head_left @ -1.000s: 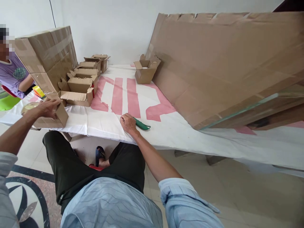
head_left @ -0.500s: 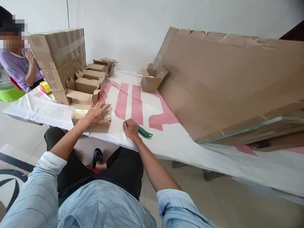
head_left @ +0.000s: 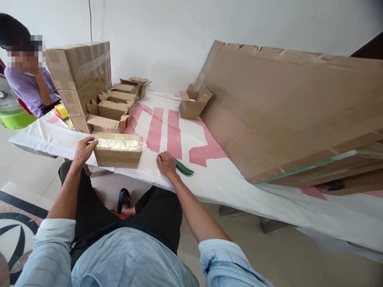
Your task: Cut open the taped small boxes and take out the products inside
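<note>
At the worktop's (head_left: 209, 175) near edge, left hand (head_left: 83, 149) gripped the taped box's (head_left: 118, 150) end, best kept square, while right hand (head_left: 166, 165) seemingly closed on the green cutter (head_left: 183, 168).

Brown cardboard box (head_left: 118, 150), its top glossy with clear yellowish tape. Green tool handle (head_left: 183, 169). Table cover (head_left: 209, 175) white with broad pink bars and shapes. Open cartons (head_left: 112, 109) and large leaning sheets (head_left: 284, 107) plain brown. Tape roll (head_left: 62, 111) yellow. Basin (head_left: 13, 118) lime green. Sleeves (head_left: 221, 261) pale blue, finely lined.
</note>
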The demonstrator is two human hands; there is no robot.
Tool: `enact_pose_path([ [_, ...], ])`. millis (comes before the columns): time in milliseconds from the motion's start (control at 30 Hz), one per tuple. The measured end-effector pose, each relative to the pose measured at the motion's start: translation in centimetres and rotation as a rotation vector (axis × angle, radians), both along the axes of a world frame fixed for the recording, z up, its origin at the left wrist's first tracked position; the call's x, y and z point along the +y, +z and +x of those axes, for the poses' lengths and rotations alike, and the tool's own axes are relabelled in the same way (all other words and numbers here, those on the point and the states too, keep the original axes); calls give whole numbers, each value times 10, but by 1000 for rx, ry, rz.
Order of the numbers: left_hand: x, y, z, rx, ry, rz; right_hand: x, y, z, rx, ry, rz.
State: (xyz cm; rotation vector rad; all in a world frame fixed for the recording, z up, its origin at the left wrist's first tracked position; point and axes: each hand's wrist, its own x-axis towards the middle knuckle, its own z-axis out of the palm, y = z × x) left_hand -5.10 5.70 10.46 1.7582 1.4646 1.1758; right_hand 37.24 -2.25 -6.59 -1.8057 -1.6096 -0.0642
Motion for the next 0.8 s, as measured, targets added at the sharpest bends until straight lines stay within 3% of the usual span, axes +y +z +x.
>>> enact_pose_path([
  [200,-2,-9,12,-117,-6,16,-2,1,0,16,-11,22],
  [500,14,-5,43,-122,-138,7,-5,0,4,16,-20,-6],
  [800,11,-1,37,-195,-250,-110,-5,-3,5,43,-9,12],
])
